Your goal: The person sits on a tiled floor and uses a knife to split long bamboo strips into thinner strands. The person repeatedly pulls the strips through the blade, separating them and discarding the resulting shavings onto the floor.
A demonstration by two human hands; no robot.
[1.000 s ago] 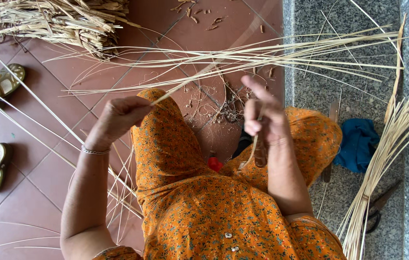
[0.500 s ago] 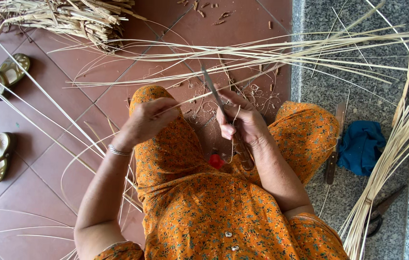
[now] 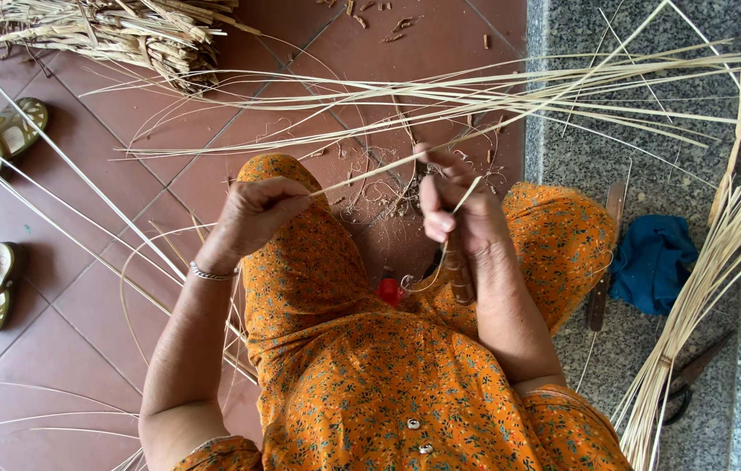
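My right hand (image 3: 457, 222) sits closed around a knife (image 3: 459, 266), its brown wooden handle running down toward six o'clock along my wrist; the blade end is hidden behind my fingers, so I cannot tell how it meets the work. From that fist a thin pale cane strip (image 3: 370, 179) runs toward nine o'clock, slightly downward, straight into my left hand (image 3: 252, 214), which is pinched shut on it above my left knee. So the strip's long axis lies almost level between the two hands, from about three to nine o'clock, and continues past my right hand up toward two o'clock, over the grey stone step (image 3: 562, 157). Both hands touch the strip; the right one is nearer the point where the knife works.

Farther out, at twelve o'clock, a sheaf of long split strips (image 3: 492, 92) lies across the red tile floor (image 3: 56, 288), with curled shavings (image 3: 379, 196) just beyond my knees. At four o'clock a tied bundle of cane (image 3: 693, 305) fans upward beside a blue cloth (image 3: 654, 262). Two sandals (image 3: 6, 138) lie well apart at nine o'clock.
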